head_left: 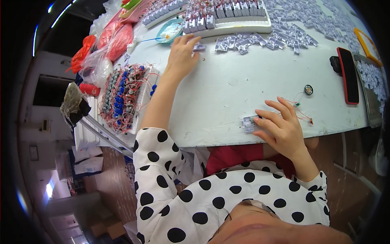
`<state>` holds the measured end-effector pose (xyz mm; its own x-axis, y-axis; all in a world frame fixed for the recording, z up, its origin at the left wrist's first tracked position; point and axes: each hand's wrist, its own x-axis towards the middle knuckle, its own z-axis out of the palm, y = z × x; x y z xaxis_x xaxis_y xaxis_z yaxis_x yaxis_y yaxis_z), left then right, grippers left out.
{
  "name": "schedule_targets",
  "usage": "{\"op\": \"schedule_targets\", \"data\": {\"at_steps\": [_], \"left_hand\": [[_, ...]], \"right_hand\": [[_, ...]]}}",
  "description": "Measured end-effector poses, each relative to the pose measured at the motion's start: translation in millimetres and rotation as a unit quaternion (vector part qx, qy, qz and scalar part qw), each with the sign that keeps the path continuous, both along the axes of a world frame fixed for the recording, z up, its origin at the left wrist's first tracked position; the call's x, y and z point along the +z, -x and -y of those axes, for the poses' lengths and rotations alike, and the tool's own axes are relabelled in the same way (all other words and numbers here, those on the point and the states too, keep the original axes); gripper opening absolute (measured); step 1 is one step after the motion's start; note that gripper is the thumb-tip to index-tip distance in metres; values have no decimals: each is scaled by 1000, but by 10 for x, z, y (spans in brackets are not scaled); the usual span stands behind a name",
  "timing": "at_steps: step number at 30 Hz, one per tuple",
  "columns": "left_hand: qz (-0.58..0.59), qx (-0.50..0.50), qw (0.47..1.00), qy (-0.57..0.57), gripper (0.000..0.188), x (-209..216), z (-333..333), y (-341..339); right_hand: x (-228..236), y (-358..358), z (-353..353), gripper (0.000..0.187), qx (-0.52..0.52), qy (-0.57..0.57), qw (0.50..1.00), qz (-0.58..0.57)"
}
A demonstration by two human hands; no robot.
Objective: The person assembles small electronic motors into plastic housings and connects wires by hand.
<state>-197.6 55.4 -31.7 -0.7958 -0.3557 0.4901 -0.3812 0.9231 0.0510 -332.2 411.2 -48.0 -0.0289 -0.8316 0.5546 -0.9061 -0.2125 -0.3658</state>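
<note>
My left hand [181, 57] is stretched forward to the far middle of the table, fingers apart and slightly bent, with nothing visible in them. Just right of its fingertips lies a grey plastic part [199, 47]; a light-blue dish [170, 29] with a thin blue stick across its rim is beyond. Near the front edge, my right hand [280, 126] has its thumb and fingers closed at the right side of a small grey plastic housing [248, 124]. Past that hand, thin wires run to a round black speaker [308, 90], a tiny green board [297, 104] and a small red connector [311, 121].
A foam tray [243, 29] of upright grey housings stands at the back, with loose housings [284, 37] spread beside it. To the left is a rack of wired blue and grey parts [124, 95]. At right lie a red-edged phone [347, 76] and a metal tray [371, 116].
</note>
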Motion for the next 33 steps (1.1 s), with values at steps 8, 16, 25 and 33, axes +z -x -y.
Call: {"op": "schedule_targets", "data": {"at_steps": [8,16,25,33], "left_hand": [[79,-67,990,92,28,167,-106,-154],[-253,4,764,-593,31,-46,-1448,-842],[-17,25,993,-115,32,16,-2073,-792],[25,-143,940,-309,39,173,-1580,-759]], "right_hand": [[-8,-17,-14,32,8,5,1000,7],[-42,51,4,34,5,0,1000,15],[-86,23,21,27,-9,18,1000,7],[-116,8,26,27,1,45,999,25]]}}
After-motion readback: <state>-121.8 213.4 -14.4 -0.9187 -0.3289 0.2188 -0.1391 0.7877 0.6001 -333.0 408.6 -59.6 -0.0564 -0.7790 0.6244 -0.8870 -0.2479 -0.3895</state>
